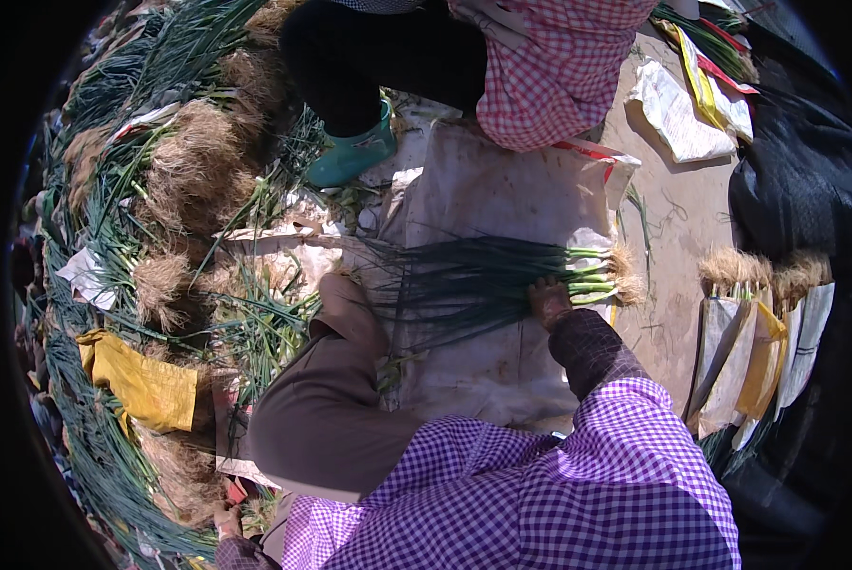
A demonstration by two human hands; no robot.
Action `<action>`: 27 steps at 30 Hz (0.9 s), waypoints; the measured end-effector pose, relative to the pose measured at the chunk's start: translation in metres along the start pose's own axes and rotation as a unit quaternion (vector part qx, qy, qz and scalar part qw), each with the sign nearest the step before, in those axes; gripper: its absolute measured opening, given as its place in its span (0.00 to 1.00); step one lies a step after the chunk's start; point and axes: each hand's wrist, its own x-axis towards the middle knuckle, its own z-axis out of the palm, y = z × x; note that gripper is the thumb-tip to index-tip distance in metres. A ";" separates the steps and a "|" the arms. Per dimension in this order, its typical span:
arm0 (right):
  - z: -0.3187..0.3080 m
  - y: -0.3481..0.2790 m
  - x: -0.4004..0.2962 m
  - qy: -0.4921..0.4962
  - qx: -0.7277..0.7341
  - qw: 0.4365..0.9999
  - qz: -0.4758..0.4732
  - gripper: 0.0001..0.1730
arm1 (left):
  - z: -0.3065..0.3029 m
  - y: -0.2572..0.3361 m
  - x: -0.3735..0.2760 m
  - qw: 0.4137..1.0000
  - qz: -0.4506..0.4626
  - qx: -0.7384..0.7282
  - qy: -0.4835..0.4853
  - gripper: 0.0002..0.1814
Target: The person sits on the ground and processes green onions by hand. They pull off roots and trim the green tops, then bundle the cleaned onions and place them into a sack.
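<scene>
A bunch of spring onions (483, 274) lies spread across a pale woven sheet (497, 385), with its pale roots (624, 274) to the right and its dark green leaves to the left. My right hand (550, 298) rests on the near side of the bunch, where the leaves meet the light stems. Its fingers lie over the stalks, and their grip is not clear. At the lower left my left hand (227, 520) is beside a heap of onion roots (183, 477), close to a small red piece (236, 490). What its fingers do there is too small to tell.
Heaped spring onions with bushy roots (194, 160) line the left, with a yellow sack piece (141, 381) on them. Wrapped bundles (743, 349) stand at right beside black sheeting (803, 171). Another person in a green boot (354, 153) sits opposite. Loose leaves (269, 335) litter the ground.
</scene>
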 end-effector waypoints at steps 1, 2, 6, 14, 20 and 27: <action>-0.005 -0.003 0.002 -0.012 0.014 1.000 -0.015 0.14 | -0.001 0.000 0.003 1.000 0.002 0.002 -0.012 0.08; -0.001 -0.003 0.006 -0.030 0.025 0.999 -0.023 0.14 | -0.003 0.000 0.005 1.000 0.003 0.004 -0.023 0.08; -0.062 0.025 0.023 -0.095 0.162 0.980 0.070 0.16 | -0.010 0.008 0.004 0.998 0.003 0.004 -0.064 0.08; -0.010 0.059 0.035 -0.080 0.024 0.989 0.123 0.29 | -0.006 0.021 -0.005 0.998 0.005 0.014 -0.067 0.08; -0.003 0.065 0.037 -0.164 -0.001 0.977 0.133 0.19 | -0.004 0.028 -0.014 0.996 -0.026 -0.005 -0.080 0.05; -0.007 0.125 0.015 -0.031 0.055 0.995 0.071 0.17 | -0.004 0.005 0.000 0.996 0.044 0.030 -0.077 0.05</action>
